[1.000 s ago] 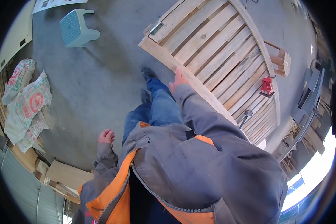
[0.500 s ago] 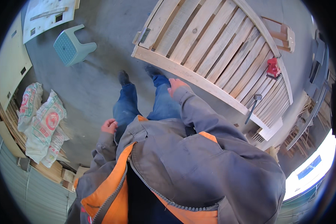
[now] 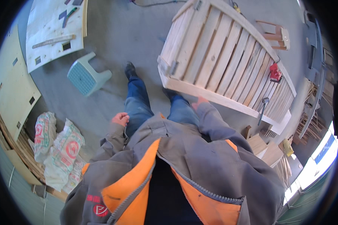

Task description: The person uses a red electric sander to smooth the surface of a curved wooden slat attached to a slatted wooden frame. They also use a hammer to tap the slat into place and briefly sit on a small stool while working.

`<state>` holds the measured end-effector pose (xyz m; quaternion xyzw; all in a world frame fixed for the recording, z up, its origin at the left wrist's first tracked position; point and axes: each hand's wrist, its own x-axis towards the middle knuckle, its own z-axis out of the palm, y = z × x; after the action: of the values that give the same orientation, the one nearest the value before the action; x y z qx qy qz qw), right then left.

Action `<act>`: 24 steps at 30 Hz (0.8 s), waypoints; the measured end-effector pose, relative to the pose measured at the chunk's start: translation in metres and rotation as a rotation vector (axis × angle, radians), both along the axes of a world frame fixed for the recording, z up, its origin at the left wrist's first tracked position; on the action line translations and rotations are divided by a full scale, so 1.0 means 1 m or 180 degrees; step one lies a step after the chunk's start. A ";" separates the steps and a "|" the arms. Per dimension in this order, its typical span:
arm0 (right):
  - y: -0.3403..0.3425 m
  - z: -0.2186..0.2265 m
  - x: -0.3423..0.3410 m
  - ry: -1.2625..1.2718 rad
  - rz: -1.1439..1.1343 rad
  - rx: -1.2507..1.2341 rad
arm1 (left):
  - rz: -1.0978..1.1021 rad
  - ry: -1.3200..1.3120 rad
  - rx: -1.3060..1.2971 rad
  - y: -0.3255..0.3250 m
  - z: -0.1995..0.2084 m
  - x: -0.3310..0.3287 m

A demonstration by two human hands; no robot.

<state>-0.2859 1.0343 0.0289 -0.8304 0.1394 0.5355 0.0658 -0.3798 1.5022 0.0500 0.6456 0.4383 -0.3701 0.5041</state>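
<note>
While the right hand (image 3: 199, 102) rests on the near rail of the slatted wooden panel (image 3: 221, 63), I judge the step in hand to be steadying or shifting that panel along the floor (image 3: 112, 33). The panel lies tilted across the upper right of the view, its near rail running from beside my right knee toward the far right, and its pale slats fan away from me. My right grip looks loosely curled over the rail's edge, touching it; whether the fingers wrap underneath I cannot tell, since the sleeve hides most of them. The left hand (image 3: 120, 119) hangs by my left thigh, closed in a relaxed fist and holding nothing that I can see.

A red tool (image 3: 275, 72) sits on the panel near its far right end, and a hammer (image 3: 262, 108) lies just off the near rail there. A pale green plastic stool (image 3: 87, 77) stands on the floor to my left, well apart from the panel, with printed sacks (image 3: 58, 148) lying further left.

In my judgement the next move calls for a firmer hold on the rail, likely with the left hand brought over too, and care that the red tool does not slide off.
</note>
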 end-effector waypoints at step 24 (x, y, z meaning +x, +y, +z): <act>0.252 0.069 0.277 -0.0348 -0.0391 0.0452 | 0.1080 0.0043 0.0382 0.334 -0.017 0.169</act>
<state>-0.0087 1.2863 0.0975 -0.8415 0.1479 0.4928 0.1647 -0.2113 1.8366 0.0325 0.5888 0.5656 -0.2572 0.5170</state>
